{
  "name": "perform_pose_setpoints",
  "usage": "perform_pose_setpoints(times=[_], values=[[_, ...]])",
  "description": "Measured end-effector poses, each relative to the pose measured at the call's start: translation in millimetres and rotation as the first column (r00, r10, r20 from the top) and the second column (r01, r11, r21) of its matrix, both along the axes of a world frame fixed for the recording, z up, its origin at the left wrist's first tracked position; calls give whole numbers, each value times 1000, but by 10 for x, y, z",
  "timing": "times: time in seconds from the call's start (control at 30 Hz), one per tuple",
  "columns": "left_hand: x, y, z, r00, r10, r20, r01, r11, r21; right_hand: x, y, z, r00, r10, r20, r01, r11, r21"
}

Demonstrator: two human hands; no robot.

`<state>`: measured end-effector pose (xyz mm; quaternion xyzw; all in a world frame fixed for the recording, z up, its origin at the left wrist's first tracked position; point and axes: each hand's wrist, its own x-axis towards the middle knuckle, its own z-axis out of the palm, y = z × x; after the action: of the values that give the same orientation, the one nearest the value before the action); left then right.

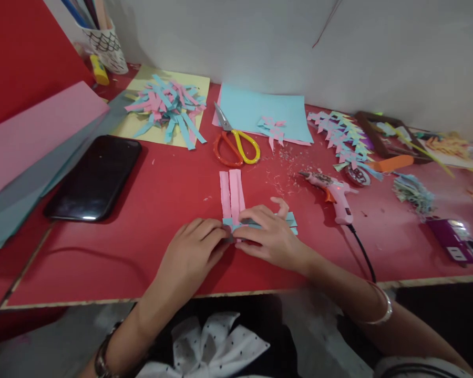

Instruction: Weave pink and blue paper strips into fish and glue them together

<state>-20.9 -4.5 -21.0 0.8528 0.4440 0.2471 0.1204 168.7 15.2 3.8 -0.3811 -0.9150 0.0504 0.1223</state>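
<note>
Pink paper strips (232, 194) point away from me and cross blue paper strips (291, 223) that run to the right, on the red table. My left hand (199, 244) pinches the left end of the crossing, its fingertips pressed together there. From the right, my right hand (270, 233) has its fingers bent over the same crossing, thumb and fingertips closed on the strips. The fingers hide most of the place where pink and blue meet. Beyond the strips lie scissors (237, 139) with one red and one yellow handle.
On the left are a black phone (96, 178) and large pink paper (43, 131). Cut strips (169, 105) are heaped at the back. A glue gun (333, 194) with a cord (364, 252), a woven paper chain (341, 136) and a purple power strip (457, 239) lie on the right.
</note>
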Motion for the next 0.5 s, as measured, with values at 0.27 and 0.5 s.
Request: perform_pose_setpoints(times=[0.27,0.5], values=[[16,13,-10,998,-21,51,21,1000,8,-15,1,12,998,-20,-51,17,998,-56],[18,-6,24,999,27,26,-26,1000,-7,19,4,15,994,-64,-85,54,991,-123]])
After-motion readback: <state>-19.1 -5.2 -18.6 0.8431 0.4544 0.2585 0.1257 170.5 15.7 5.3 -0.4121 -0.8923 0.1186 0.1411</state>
